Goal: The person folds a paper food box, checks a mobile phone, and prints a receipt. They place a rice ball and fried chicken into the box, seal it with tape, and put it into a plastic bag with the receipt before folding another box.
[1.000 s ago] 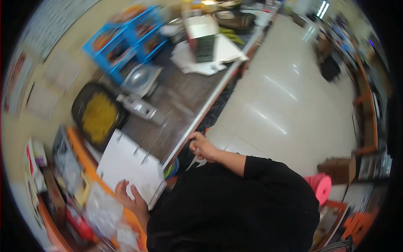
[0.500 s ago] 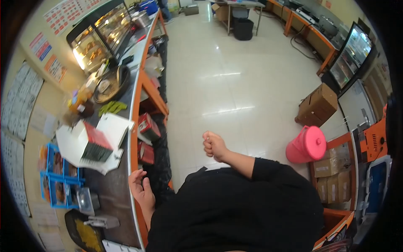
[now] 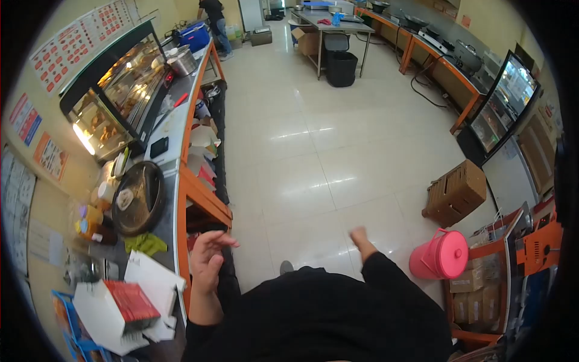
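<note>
My left hand [image 3: 208, 265] is raised beside the edge of the left counter [image 3: 167, 208], its fingers loosely curved, the thumb apart and nothing held. Low over the floor on the other side of my body, my right hand [image 3: 360, 236] is small and foreshortened; its fingers cannot be made out, and I see no object there. Nearest to my left hand on the counter are a red-and-white cardboard box [image 3: 129, 304] with open flaps and a crumpled green cloth [image 3: 146, 244]. A round dark pan [image 3: 139, 199] lies beyond the cloth.
A lit food display case [image 3: 120, 90] stands farther along the counter. On the right are a pink lidded bucket [image 3: 437, 256], a brown crate [image 3: 455, 192] and a glass-fronted cabinet [image 3: 503, 99]. A black bin [image 3: 341, 67] stands by a metal table [image 3: 329, 21]. A person [image 3: 214, 24] stands far off.
The view has moved forward along the counter and tilted up, so the box and pan sit lower. My left hand has risen; my right hand, a loose fist before, has swung rightward.
</note>
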Tool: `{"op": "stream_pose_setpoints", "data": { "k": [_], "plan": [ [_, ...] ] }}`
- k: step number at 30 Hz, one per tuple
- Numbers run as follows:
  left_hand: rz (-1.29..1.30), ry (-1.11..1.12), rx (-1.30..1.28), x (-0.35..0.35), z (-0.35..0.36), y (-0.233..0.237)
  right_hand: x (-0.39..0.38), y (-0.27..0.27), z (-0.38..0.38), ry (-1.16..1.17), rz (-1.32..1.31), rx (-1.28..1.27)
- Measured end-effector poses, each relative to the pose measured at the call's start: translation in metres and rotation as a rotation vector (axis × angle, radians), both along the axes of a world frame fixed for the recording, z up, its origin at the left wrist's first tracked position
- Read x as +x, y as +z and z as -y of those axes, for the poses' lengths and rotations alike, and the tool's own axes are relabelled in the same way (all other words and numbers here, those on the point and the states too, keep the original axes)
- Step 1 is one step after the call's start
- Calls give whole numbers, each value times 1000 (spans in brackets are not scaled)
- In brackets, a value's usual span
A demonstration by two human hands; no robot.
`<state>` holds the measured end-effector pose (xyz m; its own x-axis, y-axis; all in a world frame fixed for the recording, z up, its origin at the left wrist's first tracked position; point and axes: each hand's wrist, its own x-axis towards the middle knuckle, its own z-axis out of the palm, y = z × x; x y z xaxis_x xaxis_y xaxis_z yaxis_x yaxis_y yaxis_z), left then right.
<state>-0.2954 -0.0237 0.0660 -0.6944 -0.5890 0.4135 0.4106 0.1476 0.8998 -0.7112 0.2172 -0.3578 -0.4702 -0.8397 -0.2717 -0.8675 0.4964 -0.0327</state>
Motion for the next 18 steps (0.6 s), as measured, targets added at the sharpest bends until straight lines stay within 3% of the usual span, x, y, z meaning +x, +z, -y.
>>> {"op": "stream_pose_setpoints", "data": {
  "k": [1,2,3,6,7,9,11,13,14,18],
  "plan": [
    [-30,-117,5,-26,29,7,-9,-18,-36,-309,92,24],
    [-79,-231,8,-60,57,11,-19,-28,-82,-81,-181,120],
    [-80,-328,11,-92,77,25,-24,-23,-121,-93,-175,221],
    [-149,-763,-15,-200,117,74,2,24,-199,-413,98,612],
    [-223,-932,-58,-236,125,89,15,50,-209,-361,164,722],
    [-441,-1239,-228,-315,134,118,44,-72,-308,-259,136,765],
    [-621,-1511,-463,-380,146,148,67,-10,-294,-347,230,584],
    [-656,-1465,-234,-412,141,147,27,22,-260,-494,346,643],
    [-782,-1380,-188,-432,132,137,-8,31,-238,-554,375,662],
    [-904,-1413,-184,-522,187,151,-190,54,-90,-572,348,563]
  ]
}}
